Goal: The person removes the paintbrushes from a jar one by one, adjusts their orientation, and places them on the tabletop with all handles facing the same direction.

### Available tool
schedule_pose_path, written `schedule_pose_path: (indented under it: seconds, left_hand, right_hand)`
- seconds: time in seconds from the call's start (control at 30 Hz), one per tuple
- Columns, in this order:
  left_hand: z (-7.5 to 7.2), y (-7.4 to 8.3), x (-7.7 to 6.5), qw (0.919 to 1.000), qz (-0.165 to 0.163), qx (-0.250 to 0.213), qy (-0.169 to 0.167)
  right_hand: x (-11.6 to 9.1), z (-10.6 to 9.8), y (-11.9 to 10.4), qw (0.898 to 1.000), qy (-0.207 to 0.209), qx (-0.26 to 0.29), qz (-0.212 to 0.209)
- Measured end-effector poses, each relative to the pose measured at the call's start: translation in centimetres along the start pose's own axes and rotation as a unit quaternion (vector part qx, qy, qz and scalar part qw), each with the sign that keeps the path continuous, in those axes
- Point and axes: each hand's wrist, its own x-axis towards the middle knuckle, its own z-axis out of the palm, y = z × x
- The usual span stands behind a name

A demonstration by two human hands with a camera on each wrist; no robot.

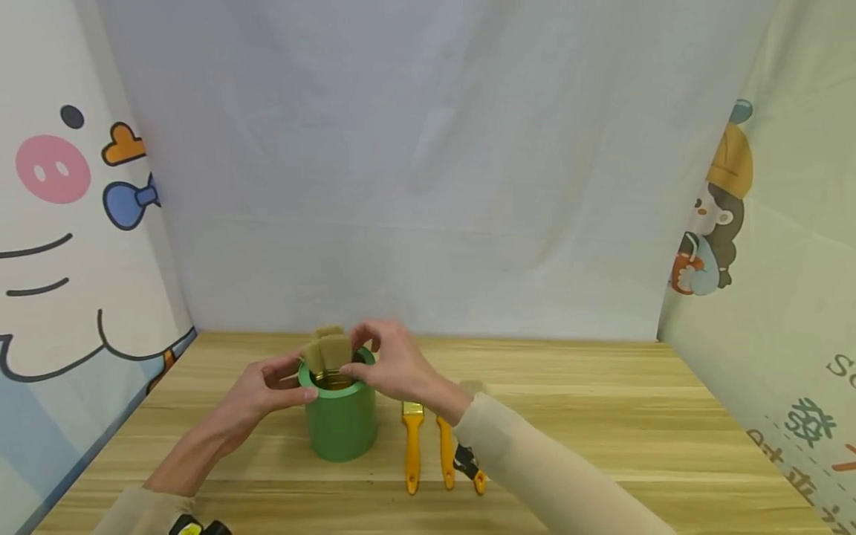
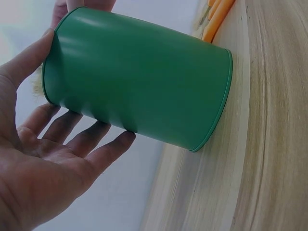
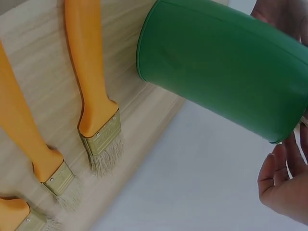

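A green cylindrical holder [image 1: 342,427] stands on the table, with several paintbrushes [image 1: 334,351] in it, bristles up. My left hand [image 1: 257,390] grips the holder near its rim, thumb on one side and fingertips on the other, as the left wrist view also shows. At the holder's mouth, my right hand [image 1: 394,364] pinches a paintbrush by its metal band and bristles, thumb in front and fingers behind. The handles inside are hidden by the holder's wall.
Three orange-handled paintbrushes lie side by side right of the holder: a near one [image 3: 89,62], a middle one [image 3: 21,125] and a far one [image 3: 12,214]. My right forearm passes over them. A pale curtain [image 1: 428,186] hangs behind the wooden table [image 1: 602,446].
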Motion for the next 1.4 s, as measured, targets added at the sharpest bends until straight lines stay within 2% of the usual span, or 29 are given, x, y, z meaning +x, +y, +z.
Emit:
schedule_pose_path:
  seconds: [0.27, 0.4, 0.6, 0.9, 1.4]
  left_hand:
    - [-0.1, 0.0, 0.0, 1.0, -0.002, -0.001, -0.002]
    - [-0.1, 0.0, 0.0, 1.0, -0.005, -0.003, -0.004]
    - [-0.1, -0.1, 0.0, 1.0, -0.004, -0.006, -0.005]
    - [-0.1, -0.1, 0.1, 1.0, -0.001, -0.008, -0.004]
    - [-0.2, 0.0, -0.1, 1.0, 0.0, -0.008, -0.001]
  right_hand:
    - [-0.4, 0.1, -0.8, 0.999, -0.021, 0.036, -0.007]
    - [-0.4, 0.4, -0.7, 0.999, -0.027, 0.032, -0.013]
    - [-0.3, 0.5, -0.6, 0.999, -0.027, 0.019, -0.037]
    - [-0.1, 0.8, -0.2, 0.996, -0.013, 0.044, -0.082]
    - [-0.1, 0.2, 0.1, 0.993, -0.028, 0.075, -0.092]
